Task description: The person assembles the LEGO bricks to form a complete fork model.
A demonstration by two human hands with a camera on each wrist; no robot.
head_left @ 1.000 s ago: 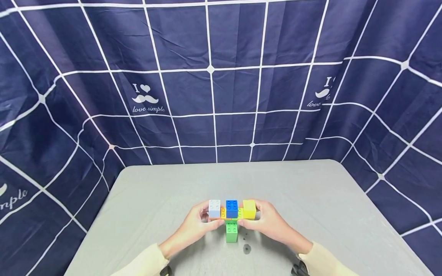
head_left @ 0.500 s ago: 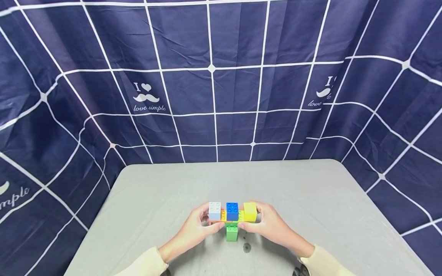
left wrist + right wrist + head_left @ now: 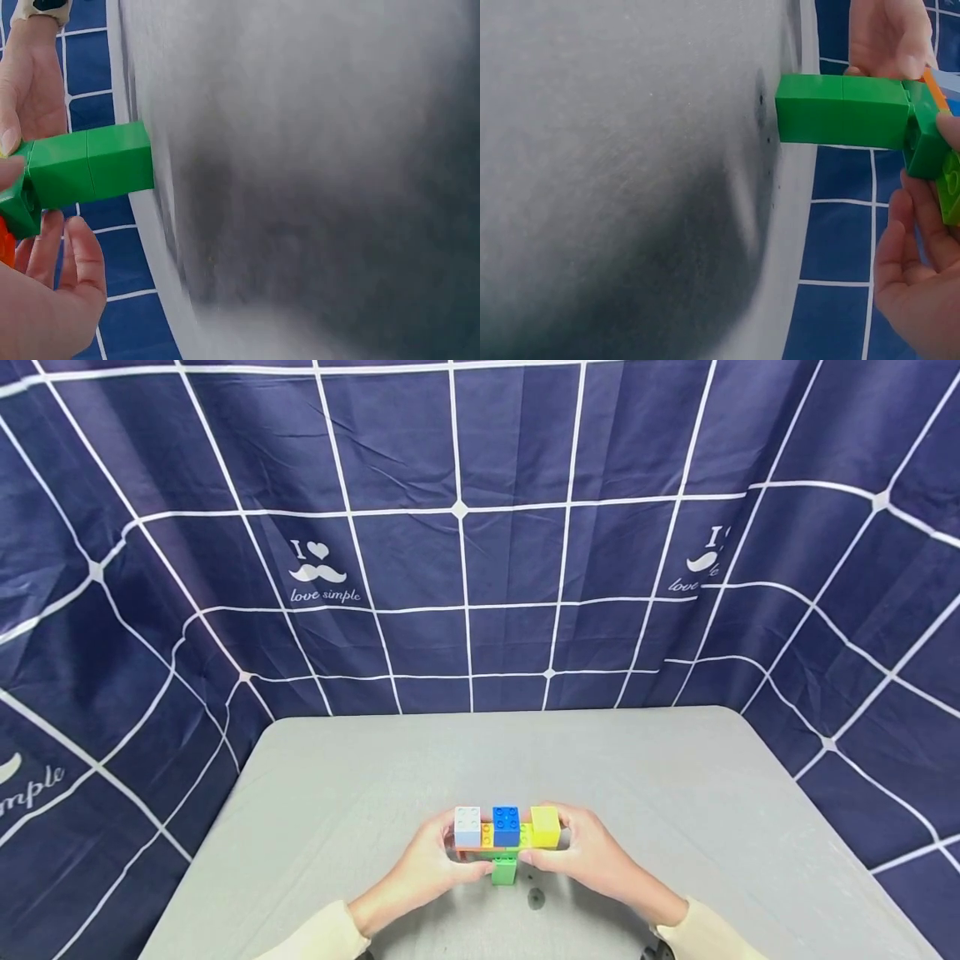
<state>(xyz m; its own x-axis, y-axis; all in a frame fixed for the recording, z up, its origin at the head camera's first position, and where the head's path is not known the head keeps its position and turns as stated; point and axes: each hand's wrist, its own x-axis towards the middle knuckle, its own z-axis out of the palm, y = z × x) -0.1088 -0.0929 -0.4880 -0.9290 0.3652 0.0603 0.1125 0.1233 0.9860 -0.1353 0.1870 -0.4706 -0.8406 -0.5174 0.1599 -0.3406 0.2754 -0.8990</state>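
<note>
Between the hands is a bar of joined toy bricks, topped by a white brick (image 3: 468, 828), a blue brick (image 3: 506, 828) and a yellow brick (image 3: 545, 828). An orange piece (image 3: 6, 244) and a lime-green piece (image 3: 951, 187) show along it. My left hand (image 3: 431, 858) grips the left end, thumb in front; my right hand (image 3: 588, 853) grips the right end likewise. Beneath, a green brick stack (image 3: 844, 111) stands upright on the table. A darker green brick (image 3: 924, 139) under the bar meets the stack's top at an angle; I cannot tell whether they are locked together.
The grey table (image 3: 337, 777) extends around the hands, with a dark round spot (image 3: 536, 899) just right of the stack. A navy curtain (image 3: 517, 568) with white grid lines encloses the back and both sides.
Both hands have brought the brick bar slightly toward me, so it now hides more of the green stack's top. The stack has stayed in place.
</note>
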